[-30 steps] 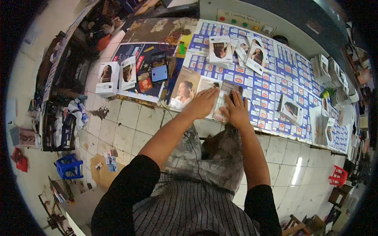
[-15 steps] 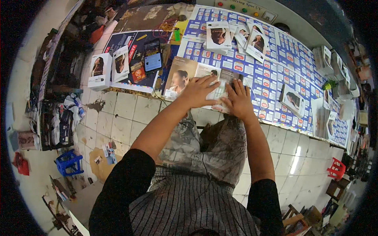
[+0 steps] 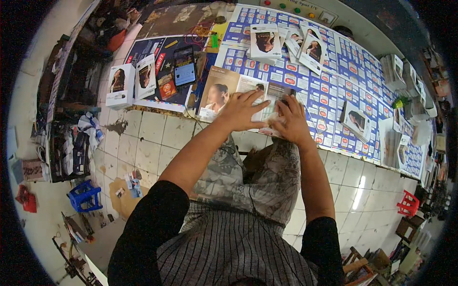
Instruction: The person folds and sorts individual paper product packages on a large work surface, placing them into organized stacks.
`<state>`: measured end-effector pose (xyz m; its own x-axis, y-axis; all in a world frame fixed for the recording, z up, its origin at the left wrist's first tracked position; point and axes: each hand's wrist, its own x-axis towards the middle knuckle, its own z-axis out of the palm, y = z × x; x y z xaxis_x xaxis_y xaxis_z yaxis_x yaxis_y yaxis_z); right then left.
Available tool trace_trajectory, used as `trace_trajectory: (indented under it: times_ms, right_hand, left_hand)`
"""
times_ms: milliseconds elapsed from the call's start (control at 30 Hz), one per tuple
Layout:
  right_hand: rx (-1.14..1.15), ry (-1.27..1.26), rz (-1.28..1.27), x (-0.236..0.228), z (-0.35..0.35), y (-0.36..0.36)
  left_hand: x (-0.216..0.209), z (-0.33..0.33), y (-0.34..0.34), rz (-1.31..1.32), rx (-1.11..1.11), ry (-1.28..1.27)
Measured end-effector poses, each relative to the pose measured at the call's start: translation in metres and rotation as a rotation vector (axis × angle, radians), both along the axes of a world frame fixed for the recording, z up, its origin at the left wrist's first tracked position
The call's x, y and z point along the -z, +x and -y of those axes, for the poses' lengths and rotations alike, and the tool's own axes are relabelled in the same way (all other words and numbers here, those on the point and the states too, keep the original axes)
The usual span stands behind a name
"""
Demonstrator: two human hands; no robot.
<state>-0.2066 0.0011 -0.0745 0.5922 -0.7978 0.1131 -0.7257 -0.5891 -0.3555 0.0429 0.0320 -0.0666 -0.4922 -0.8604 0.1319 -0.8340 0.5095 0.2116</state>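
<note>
A printed folding leaflet lies unfolded at the near edge of the work table, its panels showing photos and text. My left hand rests flat across its middle panel, fingers apart and pointing right. On the dark right-hand panel is my right hand, its fingers a little bent and its thumb reaching toward the left hand. Neither hand grips anything that I can see. Parts of the leaflet are hidden under both palms and fingers.
Piles of white leaflets stand at the back, at the left and at the right. A phone lies left of the open leaflet. Blue printed sheets cover the table. A blue stool stands on the floor.
My right hand's fingers have bent more and drawn slightly inward over the right panel. The left hand stays nearly in place on the leaflet.
</note>
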Motion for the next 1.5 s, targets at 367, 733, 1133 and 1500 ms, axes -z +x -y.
trace_trajectory:
  times_ms: [367, 733, 1133, 1500]
  right_hand:
    - [0.039, -0.059, -0.153, -0.003, 0.003, 0.012]
    - [0.050, -0.055, -0.169, -0.002, 0.002, 0.014]
    - [0.049, -0.076, -0.168, -0.004, 0.002, 0.015]
    - [0.055, -0.077, -0.192, -0.006, 0.001, 0.017]
  left_hand:
    - [0.002, 0.002, -0.003, 0.046, -0.025, -0.007]
    - [0.002, 0.000, -0.001, 0.005, -0.025, 0.005]
    - [0.004, 0.001, 0.000, -0.006, -0.021, 0.014]
    - [0.003, 0.003, 0.000, 0.010, -0.021, 0.039]
